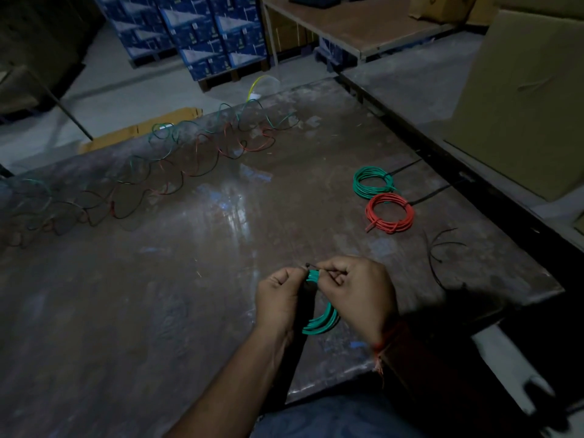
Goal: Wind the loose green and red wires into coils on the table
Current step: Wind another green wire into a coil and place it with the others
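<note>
Currently: both hands grasp one green coil above the table.

Left hand and right hand pinch the coil's top edge between curled fingertips, with a thin black tie at the pinch point. The coil's lower arc hangs below and between the wrists. Well apart, a finished green coil and red coil lie touching near the right edge. Loose wires sprawl along the far side.

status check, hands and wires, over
Both hands, left and right, gripping green coil, black tie at top. Two tied coils set right. Loose wires still unwound. Nothing in the way.
</note>
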The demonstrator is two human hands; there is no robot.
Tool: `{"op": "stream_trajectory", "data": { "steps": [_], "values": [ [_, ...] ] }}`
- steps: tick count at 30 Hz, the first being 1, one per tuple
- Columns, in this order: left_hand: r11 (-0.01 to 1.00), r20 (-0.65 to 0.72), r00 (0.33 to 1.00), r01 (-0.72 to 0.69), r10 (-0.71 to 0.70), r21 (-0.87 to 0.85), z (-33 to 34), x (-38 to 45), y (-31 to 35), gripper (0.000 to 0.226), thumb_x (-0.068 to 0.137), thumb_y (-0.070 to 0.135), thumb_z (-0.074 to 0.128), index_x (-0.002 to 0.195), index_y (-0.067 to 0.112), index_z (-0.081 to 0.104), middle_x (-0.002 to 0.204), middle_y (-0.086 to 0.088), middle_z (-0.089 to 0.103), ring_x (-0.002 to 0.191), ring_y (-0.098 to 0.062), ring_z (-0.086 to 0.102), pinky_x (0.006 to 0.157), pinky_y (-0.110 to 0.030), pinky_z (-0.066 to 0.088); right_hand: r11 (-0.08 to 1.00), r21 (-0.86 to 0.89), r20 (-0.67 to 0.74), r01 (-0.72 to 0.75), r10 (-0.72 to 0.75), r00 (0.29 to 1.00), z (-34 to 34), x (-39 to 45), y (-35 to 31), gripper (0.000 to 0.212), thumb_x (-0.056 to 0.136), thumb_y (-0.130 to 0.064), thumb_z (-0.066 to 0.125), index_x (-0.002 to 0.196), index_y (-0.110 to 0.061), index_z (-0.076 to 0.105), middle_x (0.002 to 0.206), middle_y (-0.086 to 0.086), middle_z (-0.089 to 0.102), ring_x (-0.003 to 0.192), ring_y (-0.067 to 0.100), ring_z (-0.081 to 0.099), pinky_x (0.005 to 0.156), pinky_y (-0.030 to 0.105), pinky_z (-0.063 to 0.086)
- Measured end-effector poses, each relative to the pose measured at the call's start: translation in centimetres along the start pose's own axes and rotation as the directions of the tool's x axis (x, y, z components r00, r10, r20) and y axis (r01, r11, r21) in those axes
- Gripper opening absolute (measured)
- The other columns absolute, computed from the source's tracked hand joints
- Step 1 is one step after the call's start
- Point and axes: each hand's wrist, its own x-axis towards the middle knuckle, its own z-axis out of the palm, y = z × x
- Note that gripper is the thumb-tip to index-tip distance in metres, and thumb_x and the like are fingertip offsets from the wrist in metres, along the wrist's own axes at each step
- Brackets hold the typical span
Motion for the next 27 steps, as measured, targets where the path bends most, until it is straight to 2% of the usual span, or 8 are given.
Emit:
{"op": "stream_trajectory", "data": {
  "steps": [9, 15, 19, 23, 27],
  "values": [
    [1.0, -0.002, 1.0, 0.002, -0.002, 0.003, 0.02, 0.22, -0.18, 0.035, 0.085, -0.003, 0.057, 0.053, 0.009, 0.049, 0.045, -0.005, 0.037, 0.042, -0.011, 0.031, 0.048, -0.022, 0.022, 1.0, -0.019, 0.011, 0.003, -0.003, 1.0, 0.07, 0.33, 0.06, 0.038, 0.068, -0.059, 0.05, 0.103, -0.049, 0.064, 0.075, -0.024, 0.07, 0.069, -0.001, 0.068, 0.065, 0.033, 0.06],
    [1.0, -0.003, 1.0, -0.029, 0.029, 0.008, 0.15, -0.15, -0.14, 0.037, 0.087, -0.004, 0.057, 0.052, 0.01, 0.052, 0.043, -0.005, 0.037, 0.04, -0.01, 0.031, 0.048, -0.02, 0.023, 0.989, -0.117, -0.015, 0.095, -0.097, 0.995, 0.19, 0.37, 0.11, 0.04, 0.075, -0.056, 0.047, 0.096, -0.035, 0.073, 0.083, -0.013, 0.07, 0.068, 0.006, 0.066, 0.062, 0.035, 0.058],
    [0.998, 0.002, 0.998, -0.056, 0.056, 0.012, 0.11, -0.11, -0.3, 0.04, 0.089, -0.004, 0.058, 0.052, 0.012, 0.055, 0.043, -0.005, 0.039, 0.038, -0.011, 0.032, 0.047, -0.018, 0.026, 0.969, -0.2, -0.04, 0.142, -0.153, 0.987, 0.26, 0.21, -0.31, 0.034, 0.079, -0.049, 0.048, 0.088, -0.025, 0.071, 0.078, -0.004, 0.063, 0.063, 0.015, 0.063, 0.057, 0.038, 0.055],
    [0.997, 0.01, 0.998, -0.059, 0.059, 0.044, -0.11, -0.14, -0.63, 0.03, 0.089, -0.001, 0.063, 0.06, 0.008, 0.063, 0.049, -0.008, 0.046, 0.043, -0.013, 0.037, 0.048, -0.021, 0.029, 0.966, -0.198, -0.062, 0.164, -0.179, 0.982, 0.12, 0.05, -0.66, 0.034, 0.079, -0.046, 0.047, 0.088, -0.023, 0.07, 0.081, -0.001, 0.06, 0.064, 0.021, 0.063, 0.055, 0.04, 0.054],
    [0.996, 0.008, 0.998, -0.062, 0.062, 0.058, -0.06, -0.24, -0.66, 0.021, 0.088, -0.001, 0.064, 0.068, 0.002, 0.065, 0.052, -0.011, 0.049, 0.045, -0.014, 0.039, 0.049, -0.023, 0.03, 0.965, -0.193, -0.045, 0.178, -0.19, 0.981, 0.11, 0.08, -0.57, 0.034, 0.079, -0.046, 0.045, 0.088, -0.024, 0.069, 0.082, -0.002, 0.06, 0.065, 0.02, 0.063, 0.056, 0.04, 0.054]
  ]
}}
